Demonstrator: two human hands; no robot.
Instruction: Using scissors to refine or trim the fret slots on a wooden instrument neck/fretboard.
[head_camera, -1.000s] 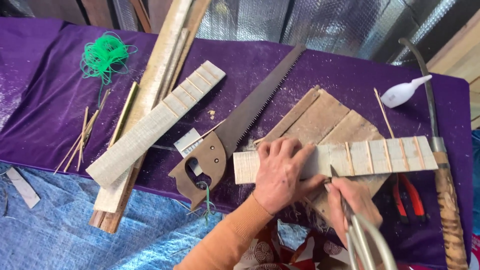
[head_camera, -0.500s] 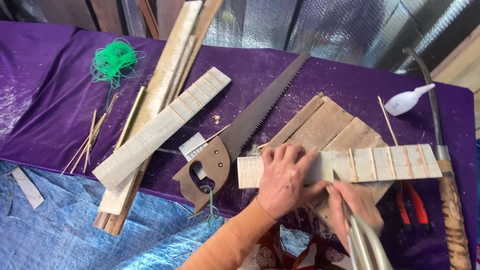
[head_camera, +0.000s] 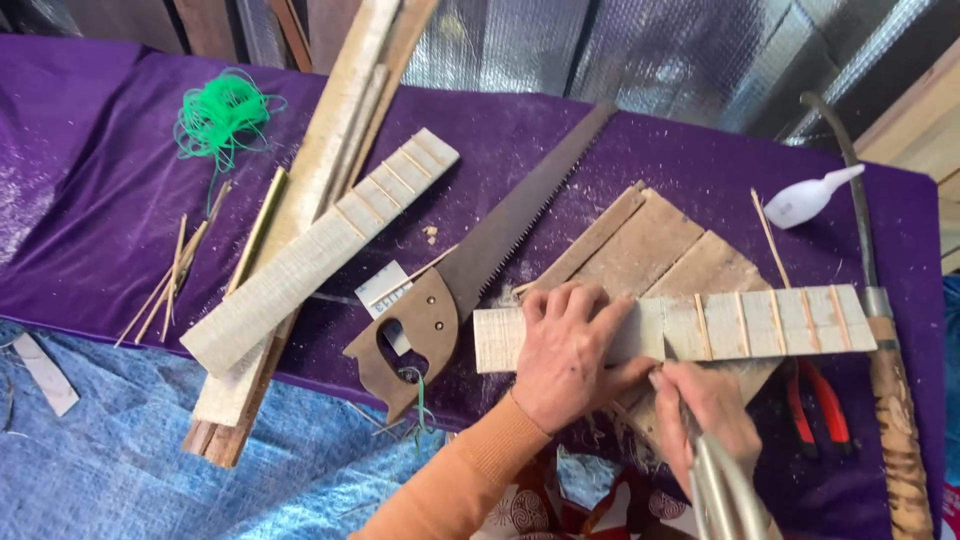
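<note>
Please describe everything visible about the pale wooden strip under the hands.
The pale wooden strip is long, flat and light-coloured, with thin darker slats set across its right half. It lies level over a brown board on the purple cloth. The left hand presses it flat; the right hand holds a metal tool at its near edge.

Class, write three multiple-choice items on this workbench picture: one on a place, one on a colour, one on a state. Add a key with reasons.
1. Where does the hand saw lie?
A. between the two pale slotted strips
B. on the blue tarp
C. under the cloth

2. What colour is the coil of cord?
A. red
B. green
C. white

3. What is the left hand doing?
A. hanging free
B. gripping the saw
C. pressing flat on the near slotted strip

Key: A, its blade runs between them; B, bright green on purple cloth; C, palm down on it.
</note>
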